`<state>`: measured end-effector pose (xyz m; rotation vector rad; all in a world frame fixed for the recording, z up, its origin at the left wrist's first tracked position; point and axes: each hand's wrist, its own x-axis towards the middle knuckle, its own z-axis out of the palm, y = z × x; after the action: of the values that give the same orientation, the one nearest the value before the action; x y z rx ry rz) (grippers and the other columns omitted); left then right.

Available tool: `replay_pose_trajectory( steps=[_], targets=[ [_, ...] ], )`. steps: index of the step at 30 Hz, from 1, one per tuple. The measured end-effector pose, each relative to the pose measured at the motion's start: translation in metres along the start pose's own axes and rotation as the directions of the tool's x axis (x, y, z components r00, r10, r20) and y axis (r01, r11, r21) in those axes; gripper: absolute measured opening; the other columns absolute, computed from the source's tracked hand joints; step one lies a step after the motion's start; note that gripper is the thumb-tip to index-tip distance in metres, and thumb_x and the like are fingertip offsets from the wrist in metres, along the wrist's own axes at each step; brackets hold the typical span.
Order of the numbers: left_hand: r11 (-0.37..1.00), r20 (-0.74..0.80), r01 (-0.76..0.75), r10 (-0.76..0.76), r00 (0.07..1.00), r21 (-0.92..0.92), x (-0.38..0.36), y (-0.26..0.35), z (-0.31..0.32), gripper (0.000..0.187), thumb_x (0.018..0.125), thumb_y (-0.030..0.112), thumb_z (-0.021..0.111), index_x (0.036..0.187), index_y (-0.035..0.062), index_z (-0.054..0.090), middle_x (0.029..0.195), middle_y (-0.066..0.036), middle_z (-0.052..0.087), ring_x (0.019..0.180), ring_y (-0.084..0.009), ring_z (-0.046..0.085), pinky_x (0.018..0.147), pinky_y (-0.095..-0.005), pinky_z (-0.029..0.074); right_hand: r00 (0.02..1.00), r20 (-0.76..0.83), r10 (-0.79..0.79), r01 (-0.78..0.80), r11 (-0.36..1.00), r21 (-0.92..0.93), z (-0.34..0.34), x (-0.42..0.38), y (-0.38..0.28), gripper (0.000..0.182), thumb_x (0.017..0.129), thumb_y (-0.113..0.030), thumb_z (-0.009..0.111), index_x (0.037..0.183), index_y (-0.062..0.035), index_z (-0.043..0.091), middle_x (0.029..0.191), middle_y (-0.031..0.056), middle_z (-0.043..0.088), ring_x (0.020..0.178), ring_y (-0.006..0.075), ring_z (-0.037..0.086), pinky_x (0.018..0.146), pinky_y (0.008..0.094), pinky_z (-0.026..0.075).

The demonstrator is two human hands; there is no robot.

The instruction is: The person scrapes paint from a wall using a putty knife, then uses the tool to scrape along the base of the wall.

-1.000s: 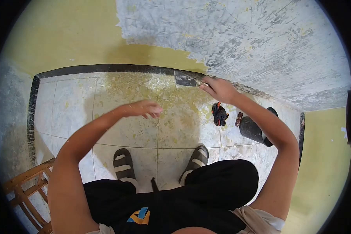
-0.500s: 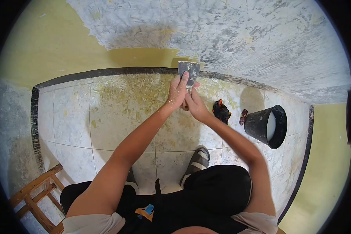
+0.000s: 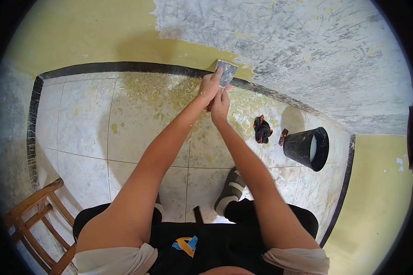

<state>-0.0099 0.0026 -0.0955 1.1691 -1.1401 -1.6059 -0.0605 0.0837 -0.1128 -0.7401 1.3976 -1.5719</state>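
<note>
A scraper (image 3: pixel 227 71) with a broad, plaster-smeared metal blade is held out in both hands, its blade tilted and overlapping the low strip of yellow paint in this view. My left hand (image 3: pixel 209 87) is closed around it where the blade begins, thumb lying along the blade's face. Just below, my right hand (image 3: pixel 220 106) wraps the handle, which is mostly hidden by the fingers. Ahead is the wall (image 3: pixel 206 27), part yellow paint and part bare grey-white plaster with a ragged border between them.
Yellow paint flakes (image 3: pixel 144 98) litter the tiled floor along the black baseboard (image 3: pixel 137 67). To the right stand a black bucket (image 3: pixel 298 145) with whitish liquid, a small dark block (image 3: pixel 283 137) and a crumpled black-and-orange item (image 3: pixel 262 129). A wooden stool (image 3: pixel 39 215) is at lower left.
The view has shifted a little. Both hands have reached further forward with the scraper, its blade now more tilted, and my right arm has straightened.
</note>
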Motion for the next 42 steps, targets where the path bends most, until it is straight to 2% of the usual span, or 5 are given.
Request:
replay_pose_trajectory(
  steps=[15,21,36,39,42],
  targets=[
    [0.990,-0.159,-0.037,0.015,0.987,-0.135,-0.011,0.021,0.021,0.058,0.100,0.055,0.057,0.091,-0.0001,0.073,0.063,-0.004,0.064,0.054,-0.0142,0.053,0.055,-0.0341,0.044,0.931,0.032,-0.364,0.337,0.824,-0.456,-0.024,0.034,0.017,0.030,0.102,-0.024,0.059,0.098,0.0053,0.062,0.062,0.0137,0.060,0.053,0.0159,0.054,0.054,0.0357,0.045],
    [0.846,0.003,0.120,-0.138,0.990,-0.520,-0.001,0.005,0.037,0.050,0.103,0.049,0.055,0.114,0.0024,0.069,0.097,-0.008,0.074,0.080,-0.0216,0.074,0.058,-0.0333,0.052,0.929,0.050,-0.367,0.292,0.641,-0.710,-0.036,0.032,-0.013,0.040,0.097,-0.037,0.062,0.102,0.0021,0.066,0.064,0.0230,0.065,0.060,0.0410,0.066,0.057,0.0460,0.051],
    [0.511,0.121,0.257,-0.285,0.951,-0.820,0.002,-0.001,0.087,0.058,0.099,0.066,0.047,0.115,0.0123,0.062,0.103,-0.007,0.067,0.096,-0.0252,0.065,0.084,-0.0423,0.054,0.966,0.205,-0.159,0.244,0.289,-0.926,-0.076,0.048,-0.084,0.052,0.094,-0.052,0.057,0.116,-0.0063,0.069,0.077,0.0228,0.071,0.077,0.0436,0.070,0.071,0.0527,0.055],
    [0.427,0.132,0.245,-0.277,0.952,-0.870,0.021,-0.009,0.095,0.057,0.098,0.069,0.047,0.109,0.0138,0.060,0.101,-0.007,0.066,0.093,-0.0266,0.063,0.084,-0.0422,0.055,0.945,0.293,-0.145,0.317,0.177,-0.932,-0.074,0.052,-0.115,0.049,0.093,-0.051,0.058,0.115,-0.0092,0.071,0.081,0.0216,0.072,0.078,0.0412,0.071,0.072,0.0515,0.056],
    [0.144,-0.033,-0.043,0.067,0.997,-0.989,0.030,0.011,0.075,0.059,0.099,0.070,0.040,0.096,0.0140,0.058,0.094,-0.006,0.066,0.090,-0.0235,0.062,0.082,-0.0409,0.053,0.896,0.421,-0.139,0.431,0.048,-0.901,-0.029,0.060,-0.154,0.048,0.092,-0.052,0.059,0.112,-0.0104,0.071,0.089,0.0194,0.074,0.080,0.0395,0.072,0.071,0.0499,0.058]
  ],
)
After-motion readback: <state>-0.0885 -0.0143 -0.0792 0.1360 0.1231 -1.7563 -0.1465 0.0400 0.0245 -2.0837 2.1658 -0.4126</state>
